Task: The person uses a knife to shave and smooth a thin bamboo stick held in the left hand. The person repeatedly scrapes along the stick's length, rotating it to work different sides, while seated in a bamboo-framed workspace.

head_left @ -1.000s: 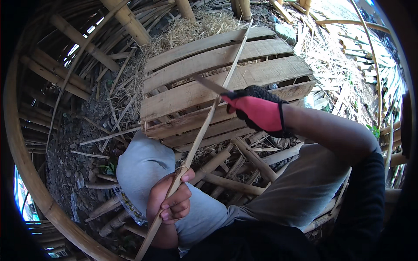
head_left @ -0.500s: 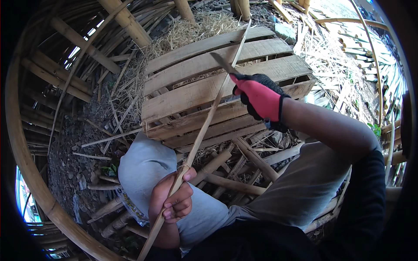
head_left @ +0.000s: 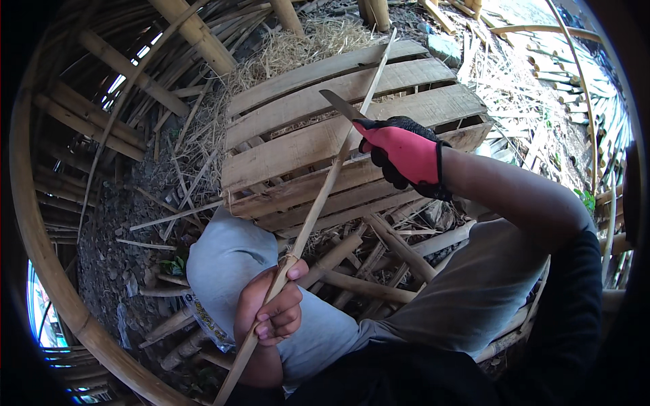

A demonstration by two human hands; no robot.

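A long, thin bamboo strip (head_left: 327,184) runs slantwise from the lower left up across a slatted wooden crate (head_left: 291,150). My bare left hand (head_left: 271,308) is wrapped round the strip near its lower part, just below a knotty node. In a pink and black glove, my right hand (head_left: 405,152) grips a knife (head_left: 340,105); its handle is hidden in the fist. The blade points up and left and crosses the strip over the crate's top slats. Whether the edge bites into the strip I cannot tell.
Bamboo poles (head_left: 369,287) lie between my legs under the crate. Pale shavings (head_left: 298,51) heap behind it, and cut bamboo lengths (head_left: 562,81) are stacked at the far right. A thick curved bamboo pole (head_left: 68,311) arches along the left side.
My right hand and the knife have shifted slightly down and left along the strip. My left hand keeps its hold in nearly the same place.
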